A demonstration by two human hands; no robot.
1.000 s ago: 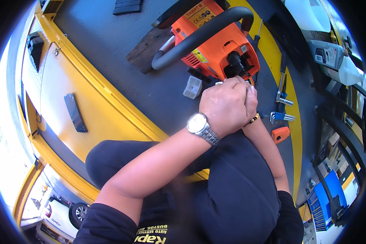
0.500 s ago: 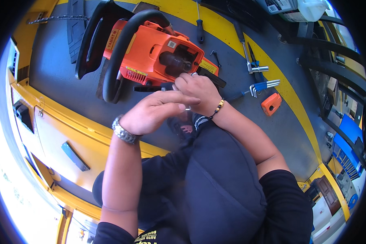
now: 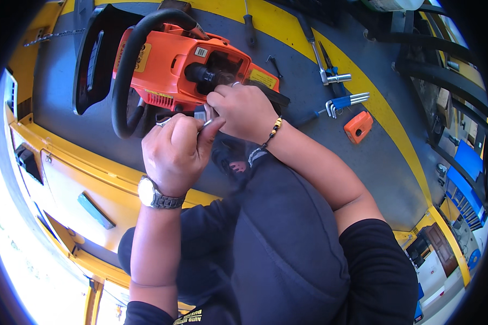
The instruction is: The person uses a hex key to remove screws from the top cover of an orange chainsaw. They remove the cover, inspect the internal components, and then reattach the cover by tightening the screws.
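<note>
An orange chainsaw [image 3: 162, 59] with a black wraparound handle [image 3: 126, 86] lies on the grey floor in front of me. An open cavity in its body shows a black rubbery part [image 3: 203, 75]. My left hand [image 3: 173, 149] is closed at the chainsaw's near side, its thumb along a small grey piece [image 3: 200, 115]. My right hand [image 3: 245, 112] is curled beside it, with its fingers at the piece's other side and close to the cavity. Fingers hide most of the piece, so its kind cannot be made out.
To the right lie a hex key set [image 3: 346, 103], an orange cover [image 3: 358, 127], a socket wrench [image 3: 331, 78] and a small dark key [image 3: 275, 65]. A screwdriver [image 3: 249, 30] lies farther back. Black metal bars [image 3: 434, 51] stand at right; a yellow frame [image 3: 92, 157] runs along the left.
My left hand has moved left and turned, its fingers curling shut from a flatter pose. My right hand has shifted slightly left. The view has shifted, and the grey piece now shows between my hands.
</note>
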